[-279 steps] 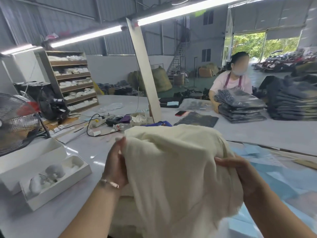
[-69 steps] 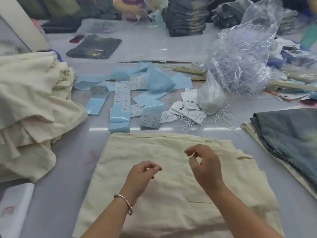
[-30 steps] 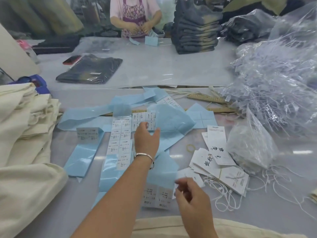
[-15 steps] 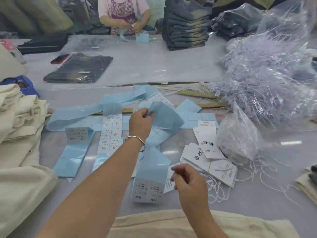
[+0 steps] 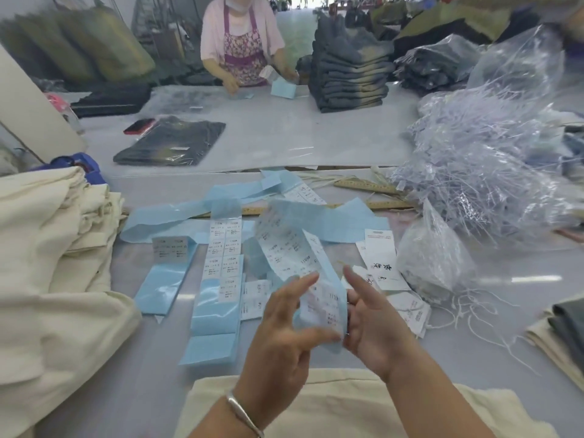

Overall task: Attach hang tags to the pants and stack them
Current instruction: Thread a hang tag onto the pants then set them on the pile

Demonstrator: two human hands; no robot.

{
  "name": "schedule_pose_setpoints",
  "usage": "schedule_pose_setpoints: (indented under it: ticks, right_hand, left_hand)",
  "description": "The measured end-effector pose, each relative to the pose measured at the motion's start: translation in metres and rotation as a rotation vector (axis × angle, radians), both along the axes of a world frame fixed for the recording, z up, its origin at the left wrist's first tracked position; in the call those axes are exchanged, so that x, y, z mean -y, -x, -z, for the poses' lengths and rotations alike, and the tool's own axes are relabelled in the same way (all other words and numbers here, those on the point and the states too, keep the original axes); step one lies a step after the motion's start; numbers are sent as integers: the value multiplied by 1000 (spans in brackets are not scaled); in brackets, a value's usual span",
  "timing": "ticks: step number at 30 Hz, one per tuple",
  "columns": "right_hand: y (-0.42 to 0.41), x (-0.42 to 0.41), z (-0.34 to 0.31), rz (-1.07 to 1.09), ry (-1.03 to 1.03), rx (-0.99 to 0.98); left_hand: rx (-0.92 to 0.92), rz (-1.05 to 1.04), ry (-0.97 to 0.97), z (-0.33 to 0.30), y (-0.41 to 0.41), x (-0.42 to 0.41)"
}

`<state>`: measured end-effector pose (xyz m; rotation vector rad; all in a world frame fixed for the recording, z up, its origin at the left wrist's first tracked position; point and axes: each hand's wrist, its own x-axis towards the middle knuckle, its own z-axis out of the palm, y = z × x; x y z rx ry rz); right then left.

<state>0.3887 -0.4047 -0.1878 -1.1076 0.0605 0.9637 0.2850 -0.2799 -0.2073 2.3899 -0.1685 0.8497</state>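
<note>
Cream pants pile (image 5: 47, 263) stacked at far left of table. Blue sticker strips (image 5: 218, 279) laid flat right of pile. Near edge, cream pants (image 5: 347, 406) spread flat under both hands. Left hand (image 5: 284, 333) raised, sticker sheet (image 5: 303, 270) pinched by thumb and fingers. Right hand (image 5: 373, 327) held against sheet's right edge, fingers half open; grip cannot be told. White hang tags (image 5: 385, 267) with strings lie right of hands. Clear bag (image 5: 433, 260) sits beside tags.

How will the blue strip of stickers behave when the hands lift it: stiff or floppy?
Probably floppy: the sticker strip curls and sags between the left hand and right hand. Likely very light, since a pinch at its lower end carries it. Its glossy backing may be slippery, though the blur leaves that uncertain.
</note>
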Motion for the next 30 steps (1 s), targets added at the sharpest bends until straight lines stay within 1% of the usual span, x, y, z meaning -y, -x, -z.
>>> schedule_pose_setpoints:
  ticks: [2,3,4,6,7,8,9,12,17,21,26,30]
  right_hand:
    - [13,6,2,33,22,65]
    - [19,10,3,66,29,92]
    - [24,14,4,90,13,103]
    - [34,22,4,112,-30,121]
    - [38,26,4,108,-38,136]
    - [43,30,4,100,-40,151]
    - [48,34,5,87,-33,162]
    - [60,43,9,50,-4,182]
    - [65,53,5,46,-38,102]
    - [66,51,-3,5,49,96]
    - [62,42,-1,66,167,105]
    - [60,37,3,59,172,120]
  left_hand:
    - [-21,33,76,7,23,11]
    - [-29,30,199,9,32,17]
    - [-44,3,393,10,41,23]
    - [-50,-95,913,9,53,34]
    - [-51,-147,1125,8,56,37]
    - [-67,-192,1249,5,57,39]
    - [-112,-230,1276,3,58,40]
    - [-214,-254,1209,-8,56,41]
    - [-259,-223,976,-12,61,38]
    - [-351,-214,797,-13,62,39]
    - [-333,-279,570,-11,61,39]
    - [-353,-283,484,-11,63,35]
